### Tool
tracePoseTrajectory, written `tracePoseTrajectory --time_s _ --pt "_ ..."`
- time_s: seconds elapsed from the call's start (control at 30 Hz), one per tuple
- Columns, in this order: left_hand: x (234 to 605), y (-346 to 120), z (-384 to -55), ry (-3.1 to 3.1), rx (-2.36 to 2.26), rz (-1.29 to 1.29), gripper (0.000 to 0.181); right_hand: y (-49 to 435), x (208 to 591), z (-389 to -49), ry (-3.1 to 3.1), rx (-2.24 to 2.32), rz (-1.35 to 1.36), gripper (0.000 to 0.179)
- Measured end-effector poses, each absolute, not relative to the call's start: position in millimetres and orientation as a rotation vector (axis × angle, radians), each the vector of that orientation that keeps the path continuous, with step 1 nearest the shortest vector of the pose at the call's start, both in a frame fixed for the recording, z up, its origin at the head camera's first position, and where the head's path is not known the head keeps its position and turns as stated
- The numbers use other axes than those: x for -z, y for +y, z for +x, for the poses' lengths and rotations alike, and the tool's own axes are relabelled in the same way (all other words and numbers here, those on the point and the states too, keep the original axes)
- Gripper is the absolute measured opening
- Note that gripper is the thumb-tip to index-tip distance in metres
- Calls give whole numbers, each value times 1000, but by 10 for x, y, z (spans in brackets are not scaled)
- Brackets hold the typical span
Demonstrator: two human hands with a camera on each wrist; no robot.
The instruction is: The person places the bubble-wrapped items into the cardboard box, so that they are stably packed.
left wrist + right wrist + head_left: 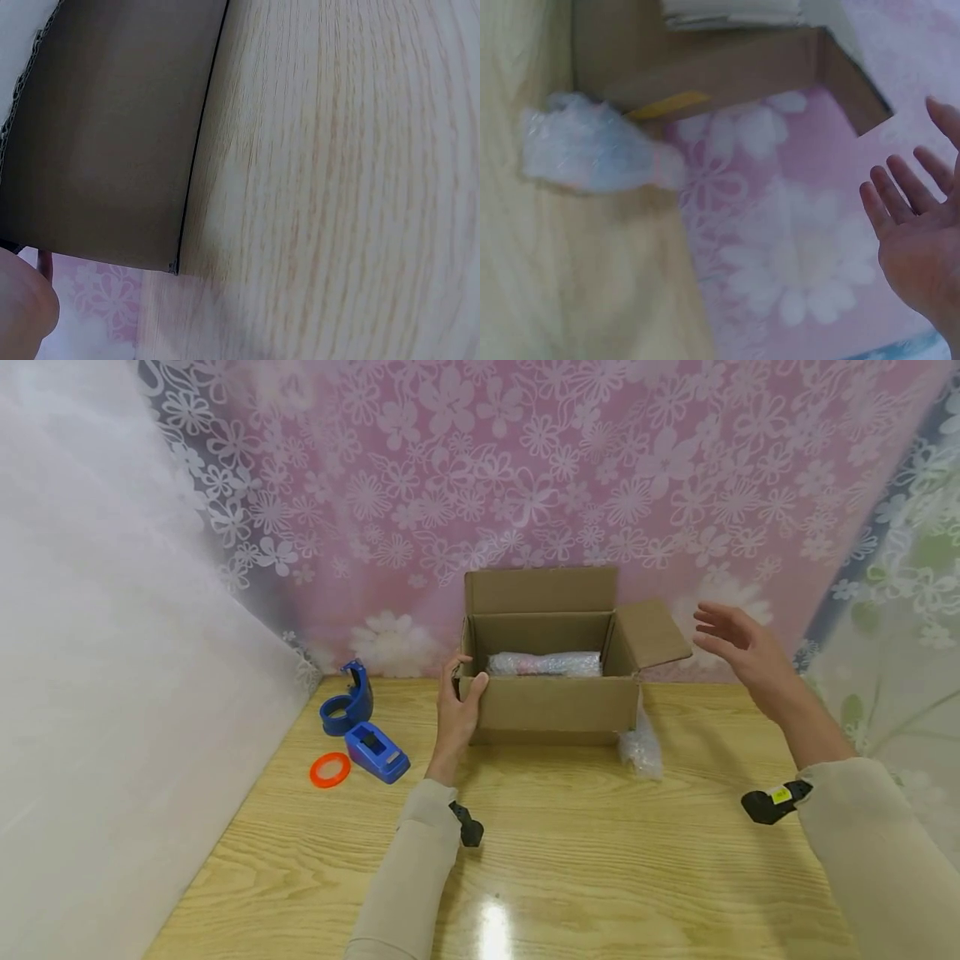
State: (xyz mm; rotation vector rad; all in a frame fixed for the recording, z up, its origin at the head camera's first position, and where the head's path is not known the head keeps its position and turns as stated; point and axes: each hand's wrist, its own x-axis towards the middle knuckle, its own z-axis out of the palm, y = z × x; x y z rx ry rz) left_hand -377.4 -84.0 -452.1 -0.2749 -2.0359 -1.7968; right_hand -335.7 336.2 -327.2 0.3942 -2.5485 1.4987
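A cardboard box stands on the table with its back flap and right flap raised open. Inside lies a bubble-wrapped bundle with a pinkish middle. My left hand grips the box's left front corner, thumb on the front edge and fingers along the left side. In the left wrist view only part of that hand shows beside the box wall. My right hand hangs in the air right of the right flap, fingers spread and holding nothing. A second bubble-wrapped item lies on the table against the box's right side.
To the left on the wooden table are a blue tape dispenser, a blue block-shaped holder and an orange ring. A pink flowered curtain hangs right behind the box. A white sheet closes the left side.
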Motion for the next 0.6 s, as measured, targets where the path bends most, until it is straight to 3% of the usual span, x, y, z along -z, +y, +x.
tracePoseTrajectory --time_s 0.4,0.6 --pt "4537 -829 -3785 -2011 1784 -291 52 3536 4092 -3406 -2751 -1616 214 80" --pt "4544 -835 -3799 -1997 1798 -307 55 3529 4415 -3402 -2789 -1710 246 81"
